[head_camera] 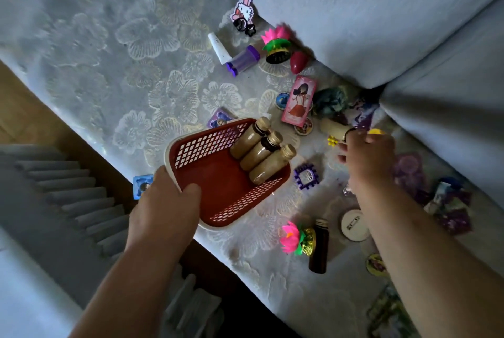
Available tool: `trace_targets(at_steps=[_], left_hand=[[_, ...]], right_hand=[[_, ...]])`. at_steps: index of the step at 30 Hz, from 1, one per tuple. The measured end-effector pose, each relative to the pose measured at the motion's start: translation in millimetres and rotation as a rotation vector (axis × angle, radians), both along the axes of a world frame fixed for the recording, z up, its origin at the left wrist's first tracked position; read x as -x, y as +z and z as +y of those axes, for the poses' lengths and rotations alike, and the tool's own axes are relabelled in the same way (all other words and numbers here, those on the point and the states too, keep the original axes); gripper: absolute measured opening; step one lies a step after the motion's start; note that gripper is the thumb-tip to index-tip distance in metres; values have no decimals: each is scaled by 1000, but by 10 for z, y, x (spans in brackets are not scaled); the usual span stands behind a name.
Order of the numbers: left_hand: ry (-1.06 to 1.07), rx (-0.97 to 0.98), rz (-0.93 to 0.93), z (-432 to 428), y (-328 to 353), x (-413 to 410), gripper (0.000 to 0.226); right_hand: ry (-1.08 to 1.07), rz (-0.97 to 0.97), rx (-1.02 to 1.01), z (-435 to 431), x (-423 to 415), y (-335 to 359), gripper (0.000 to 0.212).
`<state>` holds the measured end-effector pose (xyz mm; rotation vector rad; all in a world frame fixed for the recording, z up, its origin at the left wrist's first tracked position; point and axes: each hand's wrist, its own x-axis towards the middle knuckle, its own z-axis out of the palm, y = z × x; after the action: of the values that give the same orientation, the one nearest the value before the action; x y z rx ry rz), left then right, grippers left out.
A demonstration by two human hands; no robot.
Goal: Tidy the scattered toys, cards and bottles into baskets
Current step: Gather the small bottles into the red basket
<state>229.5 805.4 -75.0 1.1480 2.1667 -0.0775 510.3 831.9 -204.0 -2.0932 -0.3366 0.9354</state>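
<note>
Left hand [166,201] grips the near rim of the basket [218,174], three bottles [259,155] lying at its far end, while the right hand [366,155] curls at a fourth bottle [331,126] on the sofa [122,70], grasp unclear; smooth, rigid and likely to roll, it is best taken round its body.

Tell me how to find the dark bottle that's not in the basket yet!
Start at the red basket the left hand holds. Right of its near end lies a pink lotus toy, with the dark bottle right beside it. It is plain dark brown; the bottles in the basket look pale.
</note>
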Motion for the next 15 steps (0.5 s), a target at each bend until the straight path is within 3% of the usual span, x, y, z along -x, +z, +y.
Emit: trace_targets(at_steps=[3,6,10,15], left_hand=[[-36,3,8,-19,77,-38,21],[-62,-2,4,-40,124,-94,23],[-93,-2,-6,-116,168,-189,27],[-61,29,-52,-241,200,-294,33]], right_hand=[[40,-80,-88,-374,-11,345,39],[278,-24,-169,-588,78,712,20],[555,44,-69,-695,316,886,12],[610,-8,11,-858,426,750,23]])
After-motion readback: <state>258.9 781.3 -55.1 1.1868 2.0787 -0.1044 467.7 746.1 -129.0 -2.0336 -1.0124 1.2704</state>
